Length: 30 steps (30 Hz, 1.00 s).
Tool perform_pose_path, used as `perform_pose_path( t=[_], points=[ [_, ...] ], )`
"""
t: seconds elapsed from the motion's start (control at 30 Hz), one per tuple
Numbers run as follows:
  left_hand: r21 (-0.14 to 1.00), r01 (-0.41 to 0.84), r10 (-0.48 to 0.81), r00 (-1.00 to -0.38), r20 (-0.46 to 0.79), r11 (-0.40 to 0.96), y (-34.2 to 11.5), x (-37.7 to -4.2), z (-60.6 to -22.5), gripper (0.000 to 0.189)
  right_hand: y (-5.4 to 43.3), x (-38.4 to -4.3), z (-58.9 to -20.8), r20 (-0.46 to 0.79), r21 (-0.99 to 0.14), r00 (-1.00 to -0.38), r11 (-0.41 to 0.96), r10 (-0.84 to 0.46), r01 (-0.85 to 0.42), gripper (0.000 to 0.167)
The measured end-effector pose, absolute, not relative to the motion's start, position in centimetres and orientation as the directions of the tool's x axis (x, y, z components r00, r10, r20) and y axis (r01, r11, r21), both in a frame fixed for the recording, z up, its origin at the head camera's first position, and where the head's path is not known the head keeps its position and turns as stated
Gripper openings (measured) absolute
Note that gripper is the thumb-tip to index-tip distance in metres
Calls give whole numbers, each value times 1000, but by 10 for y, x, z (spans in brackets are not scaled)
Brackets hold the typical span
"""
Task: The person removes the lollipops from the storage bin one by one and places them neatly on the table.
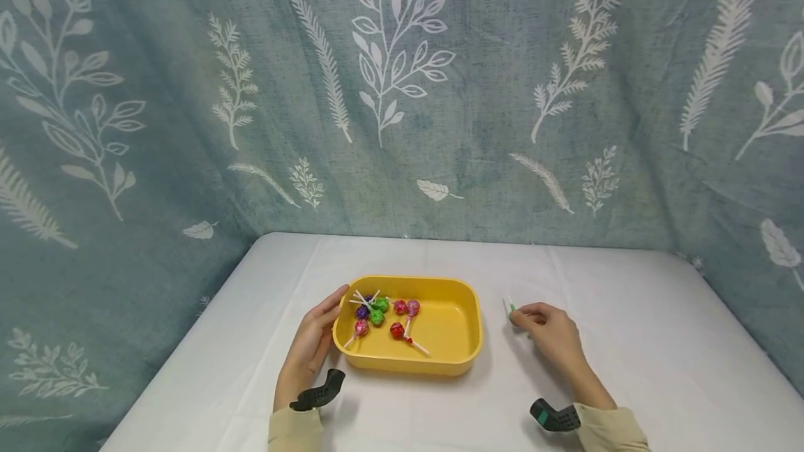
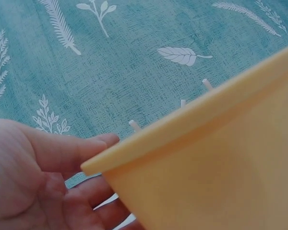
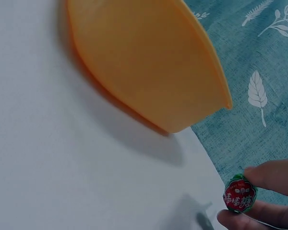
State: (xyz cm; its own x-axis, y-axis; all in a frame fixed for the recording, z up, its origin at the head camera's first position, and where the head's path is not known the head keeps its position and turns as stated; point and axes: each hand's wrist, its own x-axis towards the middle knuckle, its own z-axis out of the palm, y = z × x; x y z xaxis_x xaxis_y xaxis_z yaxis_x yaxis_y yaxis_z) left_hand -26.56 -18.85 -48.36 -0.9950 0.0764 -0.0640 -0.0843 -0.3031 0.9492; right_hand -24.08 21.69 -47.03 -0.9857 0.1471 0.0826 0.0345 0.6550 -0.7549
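Observation:
A yellow plastic tray (image 1: 433,368) stands on the white-covered table with several wrapped lollipops inside, among them a red lollipop (image 1: 397,330), a green lollipop (image 1: 377,317) and a purple lollipop (image 1: 362,312). My left hand (image 1: 312,338) lies along the tray's left end, its extended fingers touching the outside near the rim. Right of the tray, my right hand (image 1: 553,337) pinches a lollipop (image 3: 240,195) between thumb and fingers, above the table. That lollipop's wrapper is red and green with white lettering. Its white stick points away from the hand in the head view.
White cloth (image 1: 427,413) covers the table around the tray. Behind and to the sides hangs a blue-green curtain (image 1: 490,180) with white leaf patterns. Black wrist mounts (image 1: 555,416) sit on both wrists.

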Motion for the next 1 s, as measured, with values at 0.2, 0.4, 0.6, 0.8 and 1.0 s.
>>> perform_pose_path(
  t=[0.2, 0.4, 0.6, 0.8, 1.0],
  points=[
    [951, -83, 68, -996, -66, -299, -189, -264, -482, 44, 212, -239, -473, 145, -687, -979, 727, 144, 5, 35],
    [950, -83, 72, -995, -64, -300, -188, -262, -482, 44, 209, -238, -477, 155, -669, -979, 743, 134, -4, 33],
    [948, -80, 76, -995, -59, -308, -188, -263, -482, 44, 207, -239, -481, 174, -642, -974, 767, 146, 0, 32],
    [951, -82, 71, -995, -63, -300, -188, -264, -482, 44, 203, -237, -481, 185, -618, -971, 786, 151, 5, 31],
    [954, -78, 71, -996, -60, -289, -188, -264, -483, 44, 203, -238, -481, 184, -604, -972, 797, 145, 5, 33]
  ],
)
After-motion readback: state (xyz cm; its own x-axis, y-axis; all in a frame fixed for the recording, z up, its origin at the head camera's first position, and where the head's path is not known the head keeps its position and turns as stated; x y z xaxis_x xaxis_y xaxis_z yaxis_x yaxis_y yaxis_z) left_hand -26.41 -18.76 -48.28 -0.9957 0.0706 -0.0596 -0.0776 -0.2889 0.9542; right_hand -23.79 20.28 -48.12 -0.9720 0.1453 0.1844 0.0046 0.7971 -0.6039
